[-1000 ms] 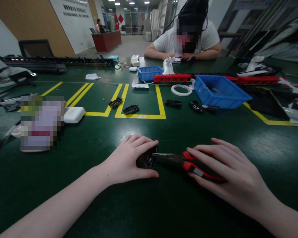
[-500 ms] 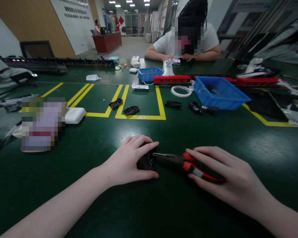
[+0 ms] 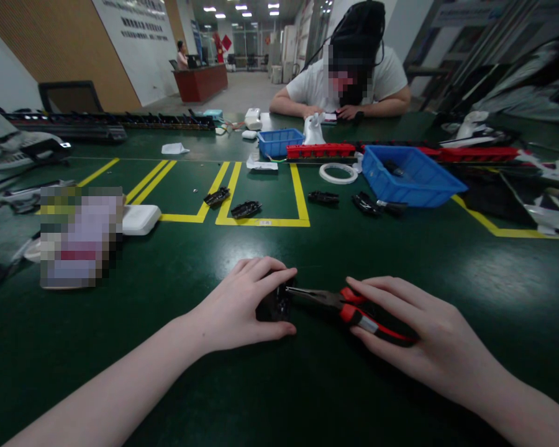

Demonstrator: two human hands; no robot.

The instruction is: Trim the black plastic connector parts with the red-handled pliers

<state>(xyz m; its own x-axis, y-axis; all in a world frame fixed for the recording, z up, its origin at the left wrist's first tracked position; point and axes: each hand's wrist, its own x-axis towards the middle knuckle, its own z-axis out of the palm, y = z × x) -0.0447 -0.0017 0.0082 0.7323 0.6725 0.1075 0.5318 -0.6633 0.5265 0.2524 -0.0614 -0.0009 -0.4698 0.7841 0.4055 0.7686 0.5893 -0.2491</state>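
My left hand [image 3: 242, 304] grips a small black plastic part [image 3: 276, 305] on the dark green table, thumb on its near side and fingers over its far side. Most of the part is hidden under the palm. In my right hand [image 3: 423, 329] are needle-nose pliers [image 3: 354, 310] with red and black handles. Their tips touch or nearly touch the right edge of the black part; the exact contact is too small to make out. The handles lie between my thumb and fingers.
Beyond my hands lie several black parts [image 3: 246, 209], a white tape roll [image 3: 338, 174] and a blue bin [image 3: 410, 177]. A smaller blue bin [image 3: 280, 143] stands farther back. At left are a blurred-out phone [image 3: 81, 239] and a white case [image 3: 141, 220]. Another person [image 3: 349, 74] leans on the far edge.
Hardly anything differs: the pliers and my right hand have shifted very slightly left, and the whole view has moved a little. My left hand keeps its hold.
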